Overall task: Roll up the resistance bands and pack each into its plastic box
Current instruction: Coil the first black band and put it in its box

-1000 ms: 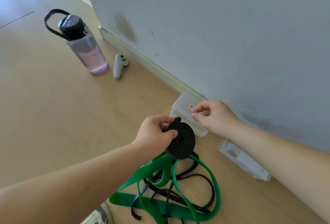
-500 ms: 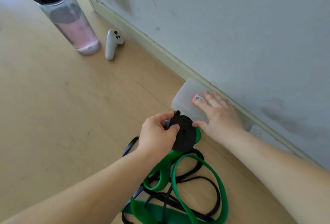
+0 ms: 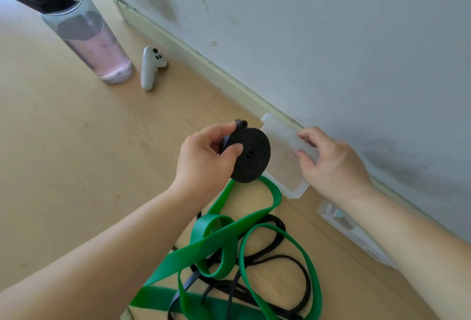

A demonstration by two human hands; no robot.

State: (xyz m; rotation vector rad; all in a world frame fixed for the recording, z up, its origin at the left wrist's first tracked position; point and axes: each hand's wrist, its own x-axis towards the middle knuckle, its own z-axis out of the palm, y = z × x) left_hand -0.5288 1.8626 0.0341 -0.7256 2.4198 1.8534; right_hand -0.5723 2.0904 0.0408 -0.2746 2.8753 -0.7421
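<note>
My left hand (image 3: 204, 159) grips a tightly rolled black resistance band (image 3: 251, 157), held above the floor with its loose end sticking up by the thumb. Just to its right lies a translucent white plastic box (image 3: 283, 166) against the baseboard. My right hand (image 3: 328, 164) pinches the box's lid (image 3: 285, 133), which is raised at an angle. Below the roll, loose green bands (image 3: 229, 238) and thin black bands (image 3: 270, 261) lie tangled on the floor.
A second clear plastic box (image 3: 351, 233) lies by the wall under my right forearm. A water bottle (image 3: 84, 39) with pink liquid and a white controller (image 3: 151, 66) stand at the upper left. The grey wall (image 3: 331, 39) runs along the right.
My right hand went from lying flat on the box's lid to pinching its edge and lifting it. The rolled black band stayed in my left hand, now slightly higher.
</note>
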